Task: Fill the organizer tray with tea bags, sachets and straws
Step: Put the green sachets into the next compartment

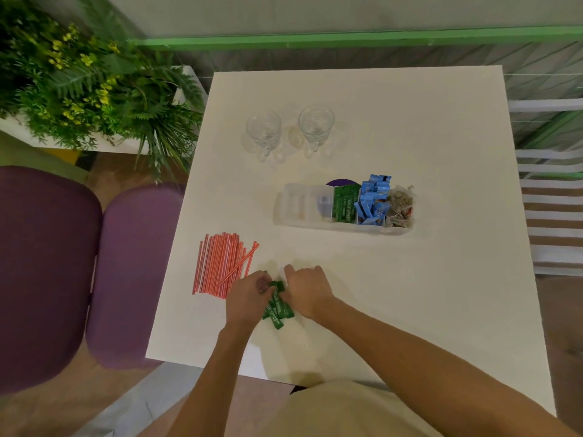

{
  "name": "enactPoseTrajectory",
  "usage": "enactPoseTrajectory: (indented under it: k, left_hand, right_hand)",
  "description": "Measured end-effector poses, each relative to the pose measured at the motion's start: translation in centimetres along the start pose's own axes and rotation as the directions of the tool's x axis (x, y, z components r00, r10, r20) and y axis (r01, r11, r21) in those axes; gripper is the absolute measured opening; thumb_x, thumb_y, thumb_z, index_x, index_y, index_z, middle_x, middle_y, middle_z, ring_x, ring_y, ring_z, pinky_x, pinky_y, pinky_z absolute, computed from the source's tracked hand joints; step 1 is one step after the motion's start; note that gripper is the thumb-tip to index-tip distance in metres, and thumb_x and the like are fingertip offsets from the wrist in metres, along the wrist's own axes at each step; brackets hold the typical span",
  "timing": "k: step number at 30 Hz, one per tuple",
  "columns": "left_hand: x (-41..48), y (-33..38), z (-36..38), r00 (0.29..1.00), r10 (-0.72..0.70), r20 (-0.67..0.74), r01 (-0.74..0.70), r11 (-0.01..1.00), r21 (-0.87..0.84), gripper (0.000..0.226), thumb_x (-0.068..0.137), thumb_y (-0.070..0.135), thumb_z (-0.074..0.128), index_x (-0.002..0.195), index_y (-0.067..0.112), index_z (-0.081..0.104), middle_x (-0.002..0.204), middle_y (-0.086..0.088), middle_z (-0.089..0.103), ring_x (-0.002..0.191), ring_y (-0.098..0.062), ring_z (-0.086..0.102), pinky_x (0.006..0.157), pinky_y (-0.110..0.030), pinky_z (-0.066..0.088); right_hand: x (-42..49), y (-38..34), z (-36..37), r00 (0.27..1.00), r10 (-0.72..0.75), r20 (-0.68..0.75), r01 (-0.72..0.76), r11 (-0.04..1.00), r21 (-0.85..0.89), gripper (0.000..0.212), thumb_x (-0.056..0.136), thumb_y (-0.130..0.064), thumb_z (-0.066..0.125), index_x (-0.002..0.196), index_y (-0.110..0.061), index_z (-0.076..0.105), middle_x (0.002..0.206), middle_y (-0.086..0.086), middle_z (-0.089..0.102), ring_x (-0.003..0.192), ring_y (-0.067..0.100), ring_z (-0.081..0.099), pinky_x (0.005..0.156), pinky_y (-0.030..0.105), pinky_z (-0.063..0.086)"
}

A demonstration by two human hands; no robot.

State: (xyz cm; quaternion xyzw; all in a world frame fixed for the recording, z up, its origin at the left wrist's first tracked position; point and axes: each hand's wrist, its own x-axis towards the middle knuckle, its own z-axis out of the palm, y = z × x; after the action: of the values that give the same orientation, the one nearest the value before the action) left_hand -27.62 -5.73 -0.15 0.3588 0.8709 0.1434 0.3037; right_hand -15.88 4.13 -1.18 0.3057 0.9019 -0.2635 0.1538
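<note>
A clear organizer tray [285, 205] lies mid-table. It holds green sachets [344, 201], blue sachets [372, 198] and tea bags [400, 205] in its right compartments; its left compartments look bare. Near the front edge, my left hand [247, 298] and my right hand [307, 290] both grip a small bundle of green sachets [277, 307] between them on the table. A pile of orange straws [220, 266] lies just left of my left hand.
Two clear glass cups [263, 129] [315, 124] stand at the back of the white table [426, 294]. Purple chairs [132, 266] sit to the left, with a planter of greenery [88, 83] behind them. White slatted furniture [555, 197] is to the right.
</note>
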Motion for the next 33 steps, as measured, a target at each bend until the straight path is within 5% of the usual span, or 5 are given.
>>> enactPoseTrajectory:
  k: [6, 17, 22, 26, 33]
  left_hand:
    - [-0.8, 0.0, 1.1, 0.998, -0.047, 0.039, 0.05, 0.997, -0.064, 0.028, 0.082, 0.017, 0.07, 0.109, 0.022, 0.064, 0.071, 0.004, 0.068, 0.07, -0.018, 0.065, 0.061, -0.031, 0.049]
    - [-0.4, 0.7, 1.9, 0.987, -0.106, 0.118, 0.1, 0.993, 0.058, 0.022, 0.079, 0.029, 0.077, 0.086, 0.027, 0.056, 0.077, 0.008, 0.065, 0.068, -0.008, 0.063, 0.06, -0.024, 0.052]
    - [-0.5, 0.7, 2.2, 0.971, -0.105, 0.216, 0.1, 0.994, 0.036, 0.016, 0.079, 0.026, 0.077, 0.071, 0.025, 0.062, 0.067, 0.008, 0.067, 0.063, -0.01, 0.065, 0.068, -0.032, 0.058]
    - [-0.5, 0.7, 2.1, 0.959, -0.093, 0.27, 0.102, 0.995, -0.021, 0.015, 0.076, 0.025, 0.08, 0.069, 0.025, 0.066, 0.066, 0.008, 0.068, 0.064, -0.01, 0.067, 0.066, -0.031, 0.058]
    - [0.5, 3.2, 0.4, 0.985, 0.071, 0.157, -0.04, 0.98, -0.194, 0.019, 0.071, 0.025, 0.085, 0.066, 0.032, 0.067, 0.071, 0.011, 0.066, 0.057, -0.007, 0.059, 0.052, -0.012, 0.044]
  right_hand:
    - [0.4, -0.5, -0.3, 0.999, -0.002, 0.035, 0.003, 0.999, -0.036, 0.019, 0.091, -0.022, 0.048, 0.108, -0.013, 0.048, 0.094, 0.006, 0.066, 0.088, 0.029, 0.062, 0.079, 0.038, 0.035]
    - [-2.6, 3.4, 0.0, 0.985, 0.134, 0.111, -0.159, 0.952, 0.26, 0.009, 0.087, -0.014, 0.057, 0.094, -0.014, 0.062, 0.1, 0.007, 0.065, 0.09, 0.027, 0.061, 0.076, 0.032, 0.049]
    - [-3.4, 5.2, -1.2, 0.984, 0.174, 0.027, -0.161, 0.833, 0.53, 0.006, 0.082, -0.005, 0.063, 0.087, -0.007, 0.061, 0.095, 0.009, 0.065, 0.083, 0.023, 0.059, 0.077, 0.035, 0.051]
    - [-3.6, 6.6, -4.3, 0.986, 0.15, -0.071, -0.075, 0.782, 0.618, 0.021, 0.083, 0.0, 0.064, 0.1, -0.01, 0.058, 0.085, 0.005, 0.065, 0.056, 0.009, 0.054, 0.058, 0.023, 0.043]
    - [-1.6, 9.5, -13.2, 0.954, 0.161, -0.254, 0.021, 0.808, 0.589, 0.028, 0.082, 0.003, 0.066, 0.107, -0.011, 0.064, 0.084, 0.007, 0.063, 0.074, 0.026, 0.068, 0.069, 0.036, 0.056]
